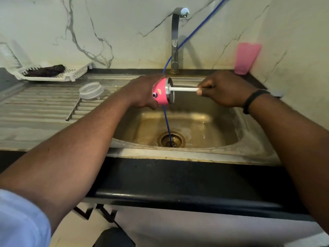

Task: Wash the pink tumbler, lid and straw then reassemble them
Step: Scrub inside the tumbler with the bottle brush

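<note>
Right hand [226, 90]: thumb and fingertips pinch the near end of a white rod [185, 89], likely a brush handle, held level; the other fingers curl in beside them. A black band [252, 100] circles the wrist.

White rod: runs leftward from the pinch into the open mouth of the pink tumbler [161, 93].

Left hand [142, 91]: fingers wrap round the tumbler body from behind and below, gripping it on its side, mouth toward the right hand.

Pink tumbler: pink wall with a small face print, bare metal rim; held in the air above the back left part of the sink [222, 132], not touching it.

Lid [91, 90]: clear, round; lies on the ribbed draining board [35, 111] to the left of the sink, well apart from the tumbler.

Straw [73, 109]: thin metal tube; lies on the draining board, its far end beside the lid.

Sink: steel basin, stained; drain [171, 139] at centre.

Blue hose [195, 30]: comes down from the upper wall, passes behind the tumbler and ends in the drain.

Tap [176, 40]: chrome, behind the sink.

Pink cup [246, 57]: upside down on the counter corner, right of the tap.

White tray [53, 73]: perforated, at the back left, with a dark scrubber [46, 70] on it.
</note>
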